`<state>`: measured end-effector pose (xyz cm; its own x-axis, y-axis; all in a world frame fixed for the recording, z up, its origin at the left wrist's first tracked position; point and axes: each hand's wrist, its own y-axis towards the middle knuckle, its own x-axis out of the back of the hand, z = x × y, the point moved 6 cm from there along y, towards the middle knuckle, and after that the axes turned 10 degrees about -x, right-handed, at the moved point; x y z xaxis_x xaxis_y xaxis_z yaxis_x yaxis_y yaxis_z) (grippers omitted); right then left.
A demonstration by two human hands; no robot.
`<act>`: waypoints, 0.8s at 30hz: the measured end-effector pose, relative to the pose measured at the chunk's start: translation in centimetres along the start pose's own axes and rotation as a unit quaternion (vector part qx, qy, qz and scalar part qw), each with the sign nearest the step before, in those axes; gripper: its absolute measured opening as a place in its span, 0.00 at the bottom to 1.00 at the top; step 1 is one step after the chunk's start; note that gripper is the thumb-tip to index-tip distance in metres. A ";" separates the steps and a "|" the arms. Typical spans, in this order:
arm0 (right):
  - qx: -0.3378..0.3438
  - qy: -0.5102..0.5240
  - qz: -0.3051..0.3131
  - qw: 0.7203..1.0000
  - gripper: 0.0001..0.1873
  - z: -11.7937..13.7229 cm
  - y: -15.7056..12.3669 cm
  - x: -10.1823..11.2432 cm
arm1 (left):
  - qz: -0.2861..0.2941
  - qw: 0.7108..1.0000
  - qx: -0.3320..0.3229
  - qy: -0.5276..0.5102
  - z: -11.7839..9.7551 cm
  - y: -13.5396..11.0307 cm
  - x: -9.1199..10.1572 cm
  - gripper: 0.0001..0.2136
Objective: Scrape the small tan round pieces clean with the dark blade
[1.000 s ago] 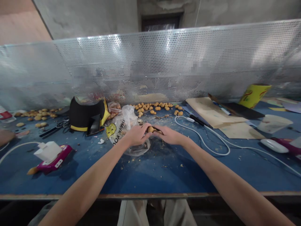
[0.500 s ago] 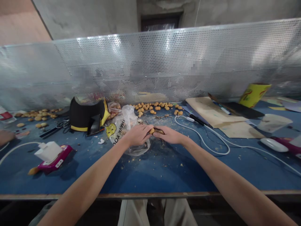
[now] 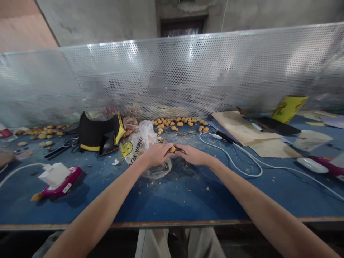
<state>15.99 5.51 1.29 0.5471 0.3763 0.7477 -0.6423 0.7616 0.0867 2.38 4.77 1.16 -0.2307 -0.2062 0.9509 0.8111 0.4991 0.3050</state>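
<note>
Both my hands meet over the middle of the blue table. My left hand is closed, with its thumb and fingers around a small round tan-brown fruit that looks like a longan. My right hand comes in from the other side, fingers bent and closed near the same fruit. Something dark and brown shows under its fingertips, too small to name. Beneath and beside my left hand lies a clear plastic bag with "THANK YOU" print and a yellow smiley. Behind my hands are more longans, loose near the perforated screen, with thin twigs.
On the left are a black-and-yellow curved piece, scissors, a magenta power strip with a white plug and another person's hand. A white cable, brown paper, a mouse and a yellow can occupy the right.
My hands stay together in nearly the same place, with the right fingers shifted slightly about the fruit. The view has tilted a little. The other person's hand has moved slightly left.
</note>
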 end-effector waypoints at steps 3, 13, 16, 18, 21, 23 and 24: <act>-0.006 -0.016 -0.001 1.000 0.12 -0.3 0.1 0.0 | 0.014 1.000 0.017 -0.020 0.2 0.0 -0.4 0.15; -0.016 0.017 0.030 0.999 0.16 -0.3 0.0 -0.1 | 0.050 0.997 0.037 -0.048 -0.2 0.0 0.0 0.16; -0.027 0.065 0.043 0.997 0.20 -0.6 0.1 -0.1 | 0.037 0.998 0.035 -0.033 -0.3 0.0 0.2 0.18; -0.031 0.102 0.054 0.993 0.22 -0.7 0.1 -0.3 | 0.027 0.999 0.029 -0.022 -0.3 0.0 0.3 0.19; -0.032 0.139 0.084 0.986 0.23 -0.8 0.1 -0.7 | 0.021 1.000 0.015 -0.008 -0.4 0.1 0.4 0.19; -0.030 0.140 0.096 0.985 0.23 -0.6 0.0 -0.9 | 0.026 1.000 0.012 0.003 -0.5 0.1 0.4 0.19; -0.030 0.134 0.096 0.986 0.22 -0.5 0.0 -0.9 | 0.029 0.999 0.014 0.008 -0.5 0.1 0.3 0.18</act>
<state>15.77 5.43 0.24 0.5465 0.6356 0.5453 -0.7184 0.6905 -0.0847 2.63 4.36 1.49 -0.1750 -0.1902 0.9660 0.8076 0.5335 0.2513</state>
